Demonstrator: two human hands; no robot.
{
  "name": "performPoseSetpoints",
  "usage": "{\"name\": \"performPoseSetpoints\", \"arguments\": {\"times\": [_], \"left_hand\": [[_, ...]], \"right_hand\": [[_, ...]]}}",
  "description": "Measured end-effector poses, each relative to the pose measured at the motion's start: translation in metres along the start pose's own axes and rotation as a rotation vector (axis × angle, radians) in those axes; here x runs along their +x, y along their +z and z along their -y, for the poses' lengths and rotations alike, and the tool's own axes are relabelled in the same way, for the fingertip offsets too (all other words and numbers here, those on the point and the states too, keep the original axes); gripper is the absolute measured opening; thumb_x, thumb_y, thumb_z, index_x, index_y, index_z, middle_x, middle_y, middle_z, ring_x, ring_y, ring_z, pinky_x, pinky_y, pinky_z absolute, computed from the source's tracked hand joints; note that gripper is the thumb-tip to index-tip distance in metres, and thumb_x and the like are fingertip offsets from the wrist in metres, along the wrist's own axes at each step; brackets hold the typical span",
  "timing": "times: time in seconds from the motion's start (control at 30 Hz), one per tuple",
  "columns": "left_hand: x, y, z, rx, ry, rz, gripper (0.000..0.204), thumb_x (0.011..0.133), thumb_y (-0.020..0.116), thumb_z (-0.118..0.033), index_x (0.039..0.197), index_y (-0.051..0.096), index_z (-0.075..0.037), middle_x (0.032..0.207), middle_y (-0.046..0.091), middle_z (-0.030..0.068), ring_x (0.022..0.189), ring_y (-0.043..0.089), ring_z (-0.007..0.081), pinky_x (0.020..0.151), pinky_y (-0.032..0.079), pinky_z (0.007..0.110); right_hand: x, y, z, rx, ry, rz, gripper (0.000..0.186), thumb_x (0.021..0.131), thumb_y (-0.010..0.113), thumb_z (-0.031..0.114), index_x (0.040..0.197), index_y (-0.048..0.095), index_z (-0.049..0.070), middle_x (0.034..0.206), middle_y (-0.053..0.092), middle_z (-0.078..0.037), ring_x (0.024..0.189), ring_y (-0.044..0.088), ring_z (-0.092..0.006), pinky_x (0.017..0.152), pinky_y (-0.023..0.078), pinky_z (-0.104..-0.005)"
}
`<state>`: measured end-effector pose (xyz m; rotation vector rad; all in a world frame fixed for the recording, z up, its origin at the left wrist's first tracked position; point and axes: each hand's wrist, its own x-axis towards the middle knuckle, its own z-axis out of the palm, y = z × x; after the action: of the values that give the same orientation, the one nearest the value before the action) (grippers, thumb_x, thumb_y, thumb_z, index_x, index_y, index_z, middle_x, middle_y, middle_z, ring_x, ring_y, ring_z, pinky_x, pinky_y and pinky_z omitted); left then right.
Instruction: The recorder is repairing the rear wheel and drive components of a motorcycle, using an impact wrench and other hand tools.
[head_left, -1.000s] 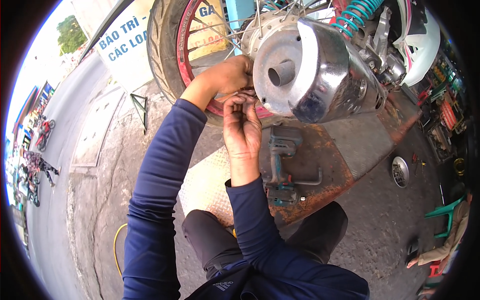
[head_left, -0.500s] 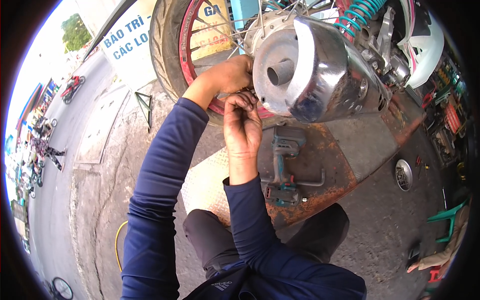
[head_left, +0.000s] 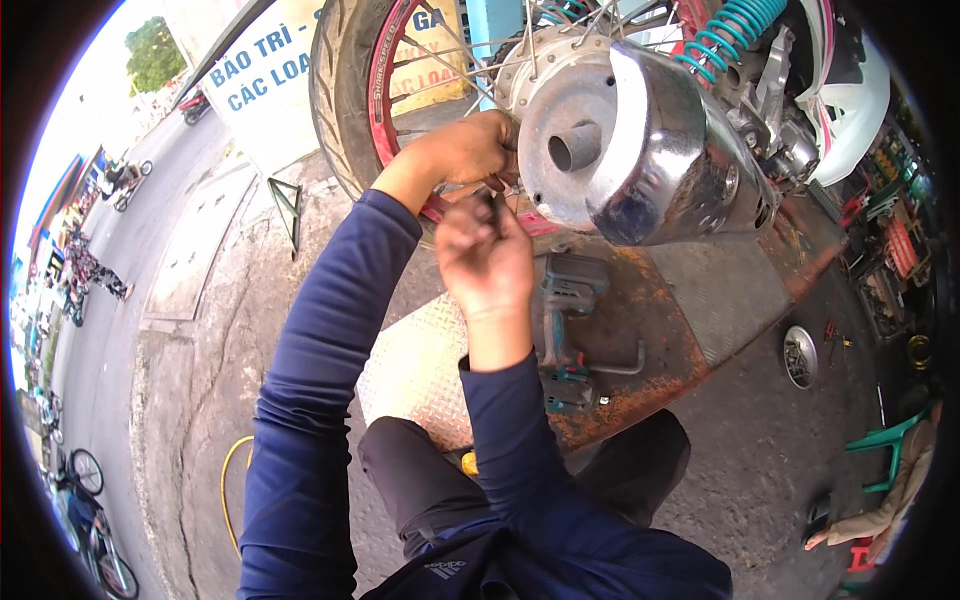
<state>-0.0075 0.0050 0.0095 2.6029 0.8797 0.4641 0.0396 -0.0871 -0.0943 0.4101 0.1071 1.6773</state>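
Observation:
A chrome exhaust muffler [head_left: 680, 140] with a round end cap and short outlet pipe hangs beside a spoked wheel with a red rim [head_left: 385, 90]. My left hand [head_left: 465, 155] is closed just left of the end cap, its fingertips partly hidden behind the cap's edge; what they grip I cannot make out. Below it, my right hand [head_left: 487, 260] has its palm up and fingers curled together, blurred by motion. Something small and dark shows at its fingertips, too unclear to name. Both hands are close to the lower part of the wheel.
Under the muffler, a teal-and-black cordless power tool [head_left: 570, 330] and a bent metal bar [head_left: 625, 362] lie on a rusty metal platform [head_left: 690, 310]. A metal bowl of small parts [head_left: 800, 357] stands on the ground at right. A person's arm [head_left: 860, 522] shows near a green stool [head_left: 890, 450].
My right hand has shifted slightly and its fingers are now smeared by motion. The left hand stays by the end cap. The whole view has moved a little; street traffic at left has moved.

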Motion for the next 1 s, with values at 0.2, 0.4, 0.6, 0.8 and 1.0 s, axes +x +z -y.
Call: {"name": "performPoseSetpoints", "arguments": {"times": [0.2,0.4,0.6,0.8,1.0], "left_hand": [[-0.006,-0.002,-0.005,-0.091,-0.015,0.066,0.021,0.083,0.063,-0.015,0.098,0.068,-0.001,0.076,0.067,0.0103,0.068,0.064,0.0144,0.062,0.052,0.028],[-0.011,0.001,-0.008,-0.232,-0.006,0.019,0.021,0.085,0.064,-0.013,0.101,0.066,0.0,0.082,0.068,0.0095,0.067,0.064,0.0169,0.061,0.054,0.028],[-0.013,0.0,-0.009,-0.145,-0.08,0.037,0.023,0.085,0.065,-0.014,0.102,0.066,0.002,0.083,0.068,0.0099,0.069,0.065,0.0165,0.061,0.055,0.029],[-0.007,0.0,-0.009,-0.334,-0.096,0.057,0.022,0.085,0.064,-0.012,0.101,0.066,0.002,0.083,0.068,0.0099,0.069,0.065,0.0159,0.06,0.055,0.029],[-0.004,0.0,-0.005,-0.326,-0.099,0.064,0.023,0.084,0.065,-0.011,0.102,0.065,0.003,0.085,0.068,0.0113,0.069,0.065,0.0161,0.061,0.055,0.029]], "right_hand": [[-0.035,0.01,0.029,-2.548,-0.845,0.081,0.054,0.081,0.063,0.01,0.131,0.043,0.004,0.062,0.057,-0.013,0.051,0.057,-0.0266,0.052,0.047,-0.038],[-0.06,0.034,0.055,-3.106,-0.581,0.139,0.062,0.08,0.064,0.021,0.136,0.039,0.011,0.07,0.062,-0.015,0.061,0.061,-0.0351,0.058,0.048,-0.0487],[-0.063,0.049,0.052,-3.267,-0.43,0.173,0.053,0.079,0.066,0.021,0.127,0.048,0.011,0.067,0.06,-0.01,0.06,0.061,-0.029,0.053,0.047,-0.0397],[-0.059,0.056,0.058,-3.278,-0.505,0.271,0.045,0.077,0.069,0.023,0.118,0.056,0.01,0.064,0.059,-0.009,0.058,0.06,-0.0292,0.053,0.047,-0.0398],[-0.057,0.055,0.058,-3.19,-0.857,0.416,0.043,0.075,0.071,0.024,0.114,0.058,0.01,0.063,0.058,-0.009,0.057,0.059,-0.0304,0.054,0.048,-0.0397]]}}
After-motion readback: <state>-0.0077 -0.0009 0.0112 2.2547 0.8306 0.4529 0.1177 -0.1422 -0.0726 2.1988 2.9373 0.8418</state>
